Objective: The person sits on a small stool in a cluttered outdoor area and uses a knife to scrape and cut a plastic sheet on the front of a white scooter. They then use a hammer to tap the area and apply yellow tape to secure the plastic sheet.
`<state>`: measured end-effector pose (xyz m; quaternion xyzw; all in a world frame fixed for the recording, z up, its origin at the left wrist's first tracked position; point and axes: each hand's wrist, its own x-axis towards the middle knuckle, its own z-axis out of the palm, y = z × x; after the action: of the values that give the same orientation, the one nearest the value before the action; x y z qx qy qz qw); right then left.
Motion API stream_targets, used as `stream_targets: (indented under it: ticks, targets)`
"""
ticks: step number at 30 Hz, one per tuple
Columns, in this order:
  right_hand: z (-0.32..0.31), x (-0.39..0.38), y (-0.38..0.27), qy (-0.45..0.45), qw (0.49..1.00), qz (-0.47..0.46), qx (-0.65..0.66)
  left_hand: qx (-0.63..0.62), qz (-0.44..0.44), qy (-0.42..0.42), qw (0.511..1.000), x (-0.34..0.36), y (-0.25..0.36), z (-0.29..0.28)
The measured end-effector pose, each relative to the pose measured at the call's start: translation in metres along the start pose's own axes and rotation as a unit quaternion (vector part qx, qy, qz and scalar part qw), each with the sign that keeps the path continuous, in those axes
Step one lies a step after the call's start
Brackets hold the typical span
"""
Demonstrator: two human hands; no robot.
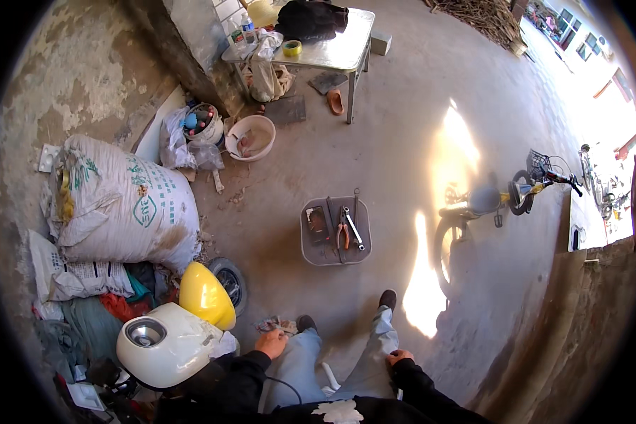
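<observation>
My left hand (271, 343) rests by my left thigh, its fingers curled in, with no object visible in it. My right hand (401, 357) lies on my right thigh, closed, and nothing shows in its grip. On the floor ahead of my feet is a grey square tray (311, 253) with rounded corners. It holds orange-handled pliers (343, 232), a silver wrench (354, 230), a dark flat thing (317, 223) and long dark metal bars. Left of my left hand are a white rounded shell with a lamp (169, 346) and a yellow shell (206, 297).
A stuffed white woven sack (131, 205) leans at the left wall, near a small tyre (228, 283). Farther off stand a pink basin (251, 139), a bucket (206, 124) and a metal-topped table (346, 53). A bicycle (484, 201) is to the right.
</observation>
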<state>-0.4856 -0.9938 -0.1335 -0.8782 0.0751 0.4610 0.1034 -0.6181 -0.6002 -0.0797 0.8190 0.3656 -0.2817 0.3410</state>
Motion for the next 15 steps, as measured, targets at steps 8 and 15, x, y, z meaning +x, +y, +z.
stream_targets:
  ticks: [8,15]
  targets:
    - [-0.083,0.108,0.052,-0.022,0.997,-0.037,0.058,0.0,-0.018,-0.003,1.0,0.02,0.092,0.012]
    - [-0.222,0.201,-0.059,0.038,0.969,-0.203,-0.135,-0.073,-0.014,0.041,0.996,0.022,0.141,0.022]
